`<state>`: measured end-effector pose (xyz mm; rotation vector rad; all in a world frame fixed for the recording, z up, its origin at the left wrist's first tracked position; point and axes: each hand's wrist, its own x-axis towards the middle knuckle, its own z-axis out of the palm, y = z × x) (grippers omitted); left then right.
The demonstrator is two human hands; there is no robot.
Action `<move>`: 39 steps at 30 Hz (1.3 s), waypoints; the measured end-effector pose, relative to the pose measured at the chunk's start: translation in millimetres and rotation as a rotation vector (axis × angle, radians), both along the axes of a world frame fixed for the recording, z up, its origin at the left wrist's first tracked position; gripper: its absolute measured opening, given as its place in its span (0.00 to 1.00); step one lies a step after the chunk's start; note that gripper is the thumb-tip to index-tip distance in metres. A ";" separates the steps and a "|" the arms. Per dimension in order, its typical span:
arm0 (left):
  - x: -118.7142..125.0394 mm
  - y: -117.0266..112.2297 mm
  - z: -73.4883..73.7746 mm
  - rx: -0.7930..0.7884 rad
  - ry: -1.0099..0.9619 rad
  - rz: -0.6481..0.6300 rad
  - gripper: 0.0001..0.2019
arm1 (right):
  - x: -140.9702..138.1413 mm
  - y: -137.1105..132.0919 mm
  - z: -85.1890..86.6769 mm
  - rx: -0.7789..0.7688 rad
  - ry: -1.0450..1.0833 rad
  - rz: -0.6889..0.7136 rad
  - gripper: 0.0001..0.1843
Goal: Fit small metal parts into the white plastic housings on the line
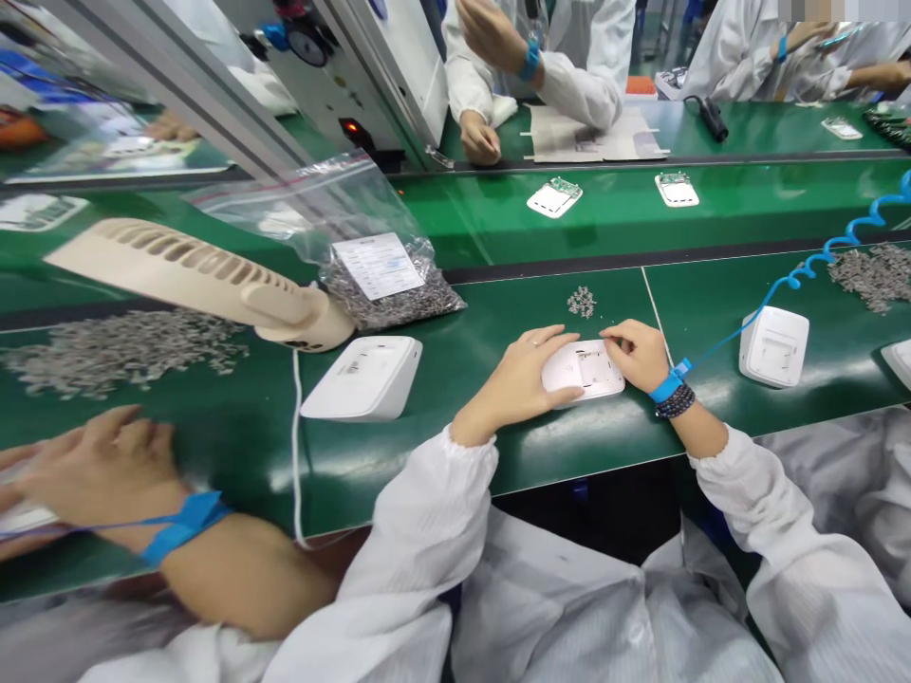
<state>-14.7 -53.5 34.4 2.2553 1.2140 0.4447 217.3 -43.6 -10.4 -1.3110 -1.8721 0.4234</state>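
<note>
A white plastic housing [596,368] lies on the green bench in front of me, its recessed inner side facing up. My left hand [518,378] is closed around its left end, thumb on the near edge and fingers along the far edge. At the far right corner, my right hand [639,353] has thumb and forefinger pinched together; whatever is between them is too small to make out. A blue wrist strap [670,381] circles my right wrist. Just beyond the housing sits a small heap of metal screws [582,302].
Left stand a white housing [366,378], a bag of small metal parts [391,285] and a cream fan [192,275]. Another housing [774,347] is at right, near a coiled blue cord [826,256]. Circuit-board units [555,197] lie on the green strip. A co-worker's hand [106,465] is at left.
</note>
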 end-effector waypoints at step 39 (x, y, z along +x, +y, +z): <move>57.5 -34.9 -1.9 0.333 0.522 0.347 0.28 | 9.2 12.8 -9.2 -0.041 0.138 -0.114 0.12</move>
